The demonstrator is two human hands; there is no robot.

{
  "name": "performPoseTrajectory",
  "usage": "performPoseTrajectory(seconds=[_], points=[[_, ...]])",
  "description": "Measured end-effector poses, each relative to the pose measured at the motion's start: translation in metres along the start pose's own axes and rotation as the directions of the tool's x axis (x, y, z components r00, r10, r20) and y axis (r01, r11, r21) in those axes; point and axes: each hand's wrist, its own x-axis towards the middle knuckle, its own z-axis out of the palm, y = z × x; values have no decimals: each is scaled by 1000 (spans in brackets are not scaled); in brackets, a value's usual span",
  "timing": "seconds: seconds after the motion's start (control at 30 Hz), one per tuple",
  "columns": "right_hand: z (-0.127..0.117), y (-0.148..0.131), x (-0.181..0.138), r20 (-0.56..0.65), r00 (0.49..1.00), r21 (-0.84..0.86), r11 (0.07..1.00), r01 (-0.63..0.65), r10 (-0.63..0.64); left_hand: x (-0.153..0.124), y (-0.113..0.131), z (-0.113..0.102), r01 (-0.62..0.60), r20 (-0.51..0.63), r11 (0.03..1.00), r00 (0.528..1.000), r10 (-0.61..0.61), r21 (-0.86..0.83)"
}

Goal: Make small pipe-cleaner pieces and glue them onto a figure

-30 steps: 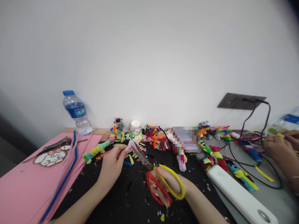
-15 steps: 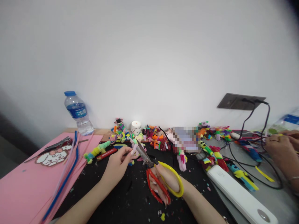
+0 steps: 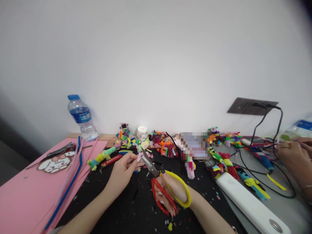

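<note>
My right hand (image 3: pixel 170 191) is closed through the red and yellow handles of a pair of scissors (image 3: pixel 162 182). The metal blades point up and left, toward my left hand. My left hand (image 3: pixel 123 170) pinches a small pale pink pipe-cleaner piece (image 3: pixel 139 156) between thumb and fingers, right at the blade tips. Both hands hover over a black mat (image 3: pixel 136 208) strewn with tiny coloured clippings.
Pink foam sheets (image 3: pixel 29 195) with blue and pink pipe cleaners lie at left, a water bottle (image 3: pixel 82 117) behind them. Colourful pipe-cleaner figures (image 3: pixel 161 143) line the wall. A white power bank (image 3: pixel 251 204) and black cables lie at right, near another person's hands (image 3: pixel 292 152).
The scissors and my right hand shifted slightly left and nearer. The blades have closed in on the pink piece, which my left hand still pinches.
</note>
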Motion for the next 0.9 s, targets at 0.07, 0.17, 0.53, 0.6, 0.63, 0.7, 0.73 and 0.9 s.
performPoseTrajectory(seconds=[0.07, 0.17, 0.53, 0.6, 0.63, 0.7, 0.73, 0.9], points=[[1, -1, 0, -6, 1000, -1, 1000, -10, 10, 1, 1, 0, -13, -15, 1000, 1000, 13, 5], [2, -3, -1, -31, 1000, -7, 1000, -7, 7, 1, 2, -1, -66, -41, 995, 997, 69, 79], [9, -7, -1, -114, 993, -62, 998, 6, -13, 2, -6, -7, -136, -49, 950, 987, 156, 280], [10, -6, -1, -132, 991, -61, 997, -40, 31, 2, -6, -7, -129, -59, 953, 987, 150, 273], [9, -5, -1, -142, 989, -48, 997, -56, 48, 2, -6, -7, -124, -64, 955, 987, 146, 271], [8, -3, -1, -152, 985, -15, 996, -88, 85, 3, -7, -7, -115, -69, 956, 988, 139, 269], [8, -3, 0, -149, 983, 4, 995, -104, 104, 3, -7, -7, -112, -72, 957, 988, 135, 266], [14, -6, -2, -142, 980, 35, 990, -135, 139, 2, -6, -6, -114, -89, 965, 986, 138, 237]])
